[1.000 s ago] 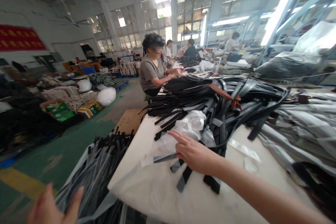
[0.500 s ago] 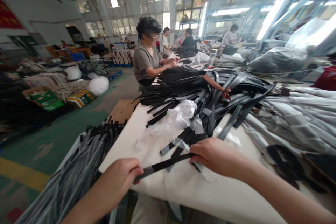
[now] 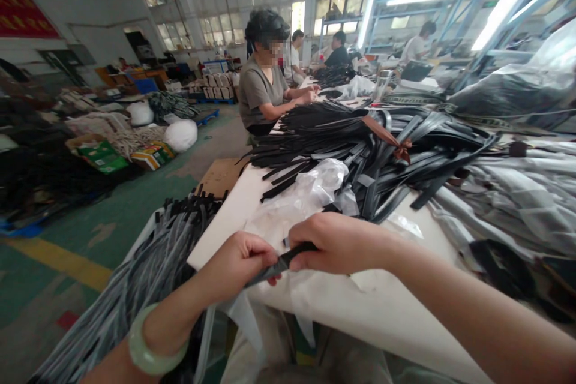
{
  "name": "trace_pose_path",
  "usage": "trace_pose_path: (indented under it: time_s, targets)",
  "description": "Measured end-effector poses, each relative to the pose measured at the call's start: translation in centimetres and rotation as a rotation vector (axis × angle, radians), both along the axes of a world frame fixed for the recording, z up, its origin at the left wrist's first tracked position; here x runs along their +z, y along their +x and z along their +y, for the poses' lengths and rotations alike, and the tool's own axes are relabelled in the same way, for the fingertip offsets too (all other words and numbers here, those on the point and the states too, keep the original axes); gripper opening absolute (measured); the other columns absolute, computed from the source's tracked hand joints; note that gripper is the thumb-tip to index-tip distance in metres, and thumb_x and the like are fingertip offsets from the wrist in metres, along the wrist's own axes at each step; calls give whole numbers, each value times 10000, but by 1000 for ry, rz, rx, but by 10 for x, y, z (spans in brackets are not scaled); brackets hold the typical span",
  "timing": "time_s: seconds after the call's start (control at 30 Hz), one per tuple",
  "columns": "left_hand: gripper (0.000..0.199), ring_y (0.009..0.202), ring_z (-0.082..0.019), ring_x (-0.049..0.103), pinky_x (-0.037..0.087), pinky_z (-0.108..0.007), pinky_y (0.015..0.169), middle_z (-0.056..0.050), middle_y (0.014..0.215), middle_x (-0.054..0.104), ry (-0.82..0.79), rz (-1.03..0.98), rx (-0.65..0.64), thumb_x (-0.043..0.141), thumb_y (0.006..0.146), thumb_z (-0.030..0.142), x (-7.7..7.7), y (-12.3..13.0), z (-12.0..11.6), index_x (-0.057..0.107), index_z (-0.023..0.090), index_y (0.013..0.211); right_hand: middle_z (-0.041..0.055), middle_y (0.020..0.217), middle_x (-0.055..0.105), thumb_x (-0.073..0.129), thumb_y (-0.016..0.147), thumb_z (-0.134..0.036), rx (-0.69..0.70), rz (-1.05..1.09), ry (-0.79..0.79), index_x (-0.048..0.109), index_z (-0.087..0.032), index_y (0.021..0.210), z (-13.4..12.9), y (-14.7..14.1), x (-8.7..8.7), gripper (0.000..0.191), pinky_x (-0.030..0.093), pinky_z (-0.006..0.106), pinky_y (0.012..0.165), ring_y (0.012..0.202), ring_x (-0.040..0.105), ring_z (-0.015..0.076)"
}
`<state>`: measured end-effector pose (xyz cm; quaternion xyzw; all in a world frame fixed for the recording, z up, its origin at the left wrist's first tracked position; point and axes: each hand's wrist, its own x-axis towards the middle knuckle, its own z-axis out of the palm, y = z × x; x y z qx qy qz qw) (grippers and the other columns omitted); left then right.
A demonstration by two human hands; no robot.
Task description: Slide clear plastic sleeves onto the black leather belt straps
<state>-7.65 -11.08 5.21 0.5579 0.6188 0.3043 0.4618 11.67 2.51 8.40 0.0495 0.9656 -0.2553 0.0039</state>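
Observation:
My left hand [image 3: 238,265] and my right hand [image 3: 337,243] are close together above the near edge of the white-covered table [image 3: 360,294]. Both pinch a short black strap [image 3: 283,264] with a grey end, and my fingers hide much of it. A crumpled clear plastic bag [image 3: 306,198] lies just beyond my hands. Behind it rises a large heap of black and grey straps [image 3: 373,156]. A pale green bangle [image 3: 153,342] circles my left wrist.
Left of the table, a white-lined bin holds a bundle of grey-black straps [image 3: 144,276]. Grey fabric [image 3: 517,192] is heaped to the right. A seated co-worker [image 3: 263,81] works farther along the table, and sacks and boxes cover the floor beyond.
My hands have moved closer together, with the strap gathered between them. My left wrist and bangle have come into view. The whole scene has shifted slightly as my head moved.

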Motion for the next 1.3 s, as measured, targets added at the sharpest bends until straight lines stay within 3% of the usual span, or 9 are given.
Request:
trace_pose_path:
  time_s: [0.17, 0.4, 0.5, 0.63, 0.77, 0.9, 1.0, 1.13, 1.3]
  targets:
    - [263, 607, -148, 572, 392, -221, 579, 5, 582, 658, 127, 259, 143, 591, 789, 293, 7, -19, 0, 727, 140, 622, -12, 628, 551, 499, 915, -306, -133, 94, 12, 601, -150, 711, 25, 16, 16, 276, 309, 213, 552, 567, 476, 97]
    - [268, 712, -204, 650, 472, -275, 651, -53, 736, 749, 150, -31, 132, 640, 778, 368, 16, -1, 2, 763, 132, 748, -18, 611, 543, 527, 879, -256, -79, 205, 64, 604, -155, 680, 4, -10, 47, 236, 274, 233, 527, 539, 438, 93]
    - [319, 716, -199, 650, 474, -282, 682, -74, 741, 745, 176, -14, 138, 607, 810, 396, 22, -12, -3, 742, 125, 712, -31, 568, 512, 556, 846, -318, -180, 220, 94, 606, -161, 650, 8, -5, 60, 256, 255, 235, 507, 509, 408, 88]
    - [456, 529, -127, 503, 381, -235, 523, -3, 583, 590, 245, 118, 186, 441, 882, 524, 30, -20, -9, 638, 145, 721, -57, 475, 406, 583, 780, -315, -316, 268, 88, 558, -169, 566, 9, 4, 74, 260, 208, 233, 465, 452, 322, 70]
    - [550, 604, -155, 486, 341, -259, 544, 11, 704, 545, 386, 405, 118, 281, 862, 674, 34, -1, -11, 529, 187, 914, -57, 470, 396, 569, 765, -265, -328, 281, 44, 519, -168, 547, -15, -10, 67, 243, 198, 234, 450, 456, 333, 71]
    - [515, 641, -195, 563, 357, -273, 580, 22, 707, 577, 396, 604, 78, 388, 816, 695, 32, 9, -13, 457, 216, 993, -52, 487, 392, 541, 821, -257, -331, 254, -22, 474, -165, 544, -39, -26, 42, 300, 202, 242, 458, 476, 338, 75]
    - [546, 690, -225, 614, 390, -285, 614, 10, 732, 612, 412, 724, 127, 388, 806, 703, 29, -8, -19, 450, 221, 1055, -40, 554, 465, 507, 893, -312, -259, 242, -83, 521, -162, 625, -31, -18, 31, 307, 229, 233, 482, 513, 382, 78]
    - [645, 714, -253, 640, 408, -308, 630, -48, 817, 653, 428, 923, 174, 205, 824, 737, 31, -31, -22, 461, 198, 1068, -38, 550, 469, 505, 891, -346, -283, 183, -29, 571, -156, 667, -7, -2, 35, 301, 230, 235, 476, 499, 396, 86]
    - [731, 698, -263, 652, 392, -308, 579, -70, 774, 655, 491, 979, 52, 38, 819, 737, 34, -6, -5, 450, 182, 1057, -41, 516, 472, 542, 834, -265, -325, 242, -17, 563, -160, 608, -22, -23, 37, 250, 212, 240, 470, 485, 384, 82]
